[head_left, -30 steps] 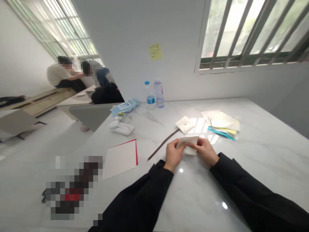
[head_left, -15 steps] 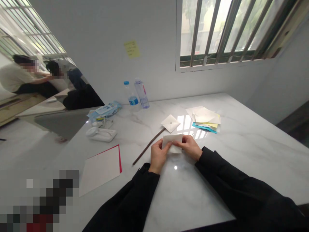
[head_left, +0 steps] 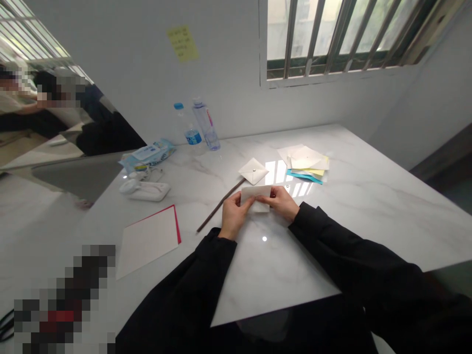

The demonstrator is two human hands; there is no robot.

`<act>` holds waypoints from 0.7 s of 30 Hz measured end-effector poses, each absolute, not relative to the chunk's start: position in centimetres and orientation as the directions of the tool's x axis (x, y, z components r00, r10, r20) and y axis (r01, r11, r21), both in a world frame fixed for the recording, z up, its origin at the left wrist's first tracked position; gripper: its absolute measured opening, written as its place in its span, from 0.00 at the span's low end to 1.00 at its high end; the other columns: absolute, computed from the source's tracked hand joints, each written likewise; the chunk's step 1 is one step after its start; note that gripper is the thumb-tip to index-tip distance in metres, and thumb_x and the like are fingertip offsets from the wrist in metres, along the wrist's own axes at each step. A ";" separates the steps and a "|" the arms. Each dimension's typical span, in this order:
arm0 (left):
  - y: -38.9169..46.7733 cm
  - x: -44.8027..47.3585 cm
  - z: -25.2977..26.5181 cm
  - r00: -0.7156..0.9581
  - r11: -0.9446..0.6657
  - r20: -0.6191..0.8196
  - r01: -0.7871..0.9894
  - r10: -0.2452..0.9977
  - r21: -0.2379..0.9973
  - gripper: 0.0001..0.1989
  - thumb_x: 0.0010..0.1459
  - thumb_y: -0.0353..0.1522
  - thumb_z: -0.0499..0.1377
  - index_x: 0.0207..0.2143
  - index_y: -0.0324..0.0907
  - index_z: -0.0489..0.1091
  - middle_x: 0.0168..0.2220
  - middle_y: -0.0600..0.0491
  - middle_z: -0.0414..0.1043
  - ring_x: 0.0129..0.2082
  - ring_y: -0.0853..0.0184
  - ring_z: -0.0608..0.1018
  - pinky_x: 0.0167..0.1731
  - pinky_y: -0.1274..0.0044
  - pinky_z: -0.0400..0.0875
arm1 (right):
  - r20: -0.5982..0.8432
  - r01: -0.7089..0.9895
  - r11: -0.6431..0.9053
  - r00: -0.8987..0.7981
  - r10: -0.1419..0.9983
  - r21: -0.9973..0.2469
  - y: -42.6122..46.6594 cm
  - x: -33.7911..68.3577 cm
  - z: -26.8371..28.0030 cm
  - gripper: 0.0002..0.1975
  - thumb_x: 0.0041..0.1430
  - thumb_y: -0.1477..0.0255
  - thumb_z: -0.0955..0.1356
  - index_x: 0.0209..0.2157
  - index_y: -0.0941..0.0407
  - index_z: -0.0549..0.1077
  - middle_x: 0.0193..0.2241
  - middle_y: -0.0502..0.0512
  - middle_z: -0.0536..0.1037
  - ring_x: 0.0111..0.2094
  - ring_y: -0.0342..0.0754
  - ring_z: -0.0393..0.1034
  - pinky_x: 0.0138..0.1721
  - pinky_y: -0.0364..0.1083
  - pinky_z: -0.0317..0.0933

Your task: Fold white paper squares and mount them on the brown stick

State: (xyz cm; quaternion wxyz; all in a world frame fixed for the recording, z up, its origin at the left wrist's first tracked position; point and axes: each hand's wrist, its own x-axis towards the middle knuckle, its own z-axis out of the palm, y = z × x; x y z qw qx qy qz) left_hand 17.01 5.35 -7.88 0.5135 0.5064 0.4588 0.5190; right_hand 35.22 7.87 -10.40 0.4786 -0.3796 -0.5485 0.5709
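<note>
Paper [head_left: 255, 190], seemingly folded, is in left hand [head_left: 233, 216] and right hand [head_left: 284, 202].

Paper [head_left: 254, 190]: left hand [head_left: 233, 215] and right hand [head_left: 283, 204] covered parts
Yellow note [head_left: 182, 43], upper left: writing was too small to read
Dark shape [head_left: 72, 290], lower left: was pixelated

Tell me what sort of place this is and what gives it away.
Probably a shared workroom or classroom, though I can't be certain: a marble-patterned table bears a pile of papers, a barred window is in the wall, and other people are in the background at left.
</note>
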 end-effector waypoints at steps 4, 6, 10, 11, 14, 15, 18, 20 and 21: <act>5.3 17.1 -7.9 0.021 -0.065 0.067 -0.061 0.998 0.996 0.28 0.47 0.48 0.77 0.43 0.36 0.83 0.37 0.46 0.85 0.39 0.55 0.84 0.43 0.69 0.77 | 0.106 -0.112 0.081 -0.242 0.965 -0.990 7.8 35.1 -10.1 0.24 0.51 0.55 0.80 0.41 0.60 0.84 0.37 0.58 0.87 0.37 0.54 0.79 0.41 0.49 0.71; 5.4 17.1 -8.0 0.013 -0.079 0.080 -0.049 0.997 0.996 0.28 0.46 0.48 0.77 0.42 0.36 0.84 0.38 0.46 0.86 0.39 0.55 0.84 0.42 0.70 0.78 | 0.107 -0.105 0.085 -0.233 0.967 -0.991 7.7 35.1 -10.0 0.25 0.49 0.53 0.80 0.39 0.60 0.84 0.34 0.57 0.86 0.36 0.53 0.78 0.39 0.49 0.70; 5.5 17.1 -8.2 -0.004 -0.082 0.082 -0.035 0.997 0.996 0.28 0.47 0.47 0.77 0.42 0.36 0.84 0.40 0.45 0.86 0.38 0.56 0.84 0.42 0.70 0.77 | 0.081 -0.102 0.060 -0.218 0.972 -0.993 7.7 35.0 -9.9 0.28 0.46 0.50 0.81 0.35 0.61 0.83 0.29 0.56 0.84 0.32 0.51 0.75 0.34 0.47 0.69; 5.6 17.1 -8.3 -0.005 -0.081 0.081 -0.034 0.997 0.996 0.28 0.47 0.48 0.77 0.43 0.36 0.84 0.40 0.45 0.86 0.38 0.56 0.84 0.41 0.70 0.77 | 0.078 -0.099 0.057 -0.220 0.972 -0.993 7.6 35.0 -9.8 0.28 0.46 0.50 0.81 0.35 0.61 0.82 0.29 0.56 0.83 0.32 0.50 0.75 0.34 0.47 0.68; 5.6 17.0 -8.4 -0.001 -0.084 0.084 -0.037 0.996 0.996 0.29 0.46 0.48 0.77 0.43 0.36 0.84 0.39 0.45 0.86 0.38 0.56 0.84 0.42 0.71 0.77 | 0.089 -0.107 0.067 -0.222 0.971 -0.992 7.6 34.9 -9.8 0.27 0.47 0.52 0.81 0.36 0.62 0.83 0.31 0.56 0.84 0.32 0.50 0.75 0.34 0.47 0.68; 5.7 17.0 -8.4 0.001 -0.086 0.086 -0.039 0.996 0.996 0.29 0.46 0.49 0.77 0.43 0.36 0.84 0.38 0.46 0.85 0.38 0.56 0.84 0.42 0.71 0.77 | 0.097 -0.113 0.073 -0.223 0.970 -0.991 7.6 34.9 -9.8 0.27 0.48 0.52 0.81 0.37 0.62 0.83 0.31 0.57 0.84 0.32 0.50 0.75 0.35 0.47 0.68; 5.7 16.9 -8.5 0.013 -0.086 0.086 -0.045 0.996 0.995 0.30 0.45 0.49 0.78 0.43 0.36 0.84 0.36 0.47 0.85 0.38 0.56 0.84 0.41 0.71 0.76 | 0.115 -0.113 0.091 -0.224 0.968 -0.989 7.5 34.8 -9.7 0.27 0.49 0.53 0.80 0.40 0.62 0.84 0.33 0.57 0.84 0.33 0.50 0.75 0.36 0.47 0.68; 5.6 16.9 -8.4 0.021 -0.086 0.087 -0.046 0.996 0.995 0.31 0.45 0.49 0.78 0.43 0.36 0.84 0.35 0.47 0.85 0.37 0.57 0.83 0.41 0.71 0.76 | 0.119 -0.091 0.101 -0.221 0.968 -0.991 7.4 34.8 -9.6 0.27 0.51 0.53 0.80 0.41 0.62 0.84 0.31 0.56 0.84 0.33 0.50 0.75 0.35 0.47 0.68; 5.6 16.9 -8.4 0.022 -0.087 0.088 -0.046 0.996 0.995 0.31 0.45 0.50 0.78 0.43 0.36 0.84 0.35 0.47 0.85 0.37 0.57 0.83 0.41 0.71 0.76 | 0.121 -0.078 0.107 -0.217 0.969 -0.991 7.4 34.8 -9.5 0.27 0.51 0.53 0.79 0.40 0.63 0.84 0.30 0.56 0.83 0.33 0.51 0.75 0.35 0.47 0.67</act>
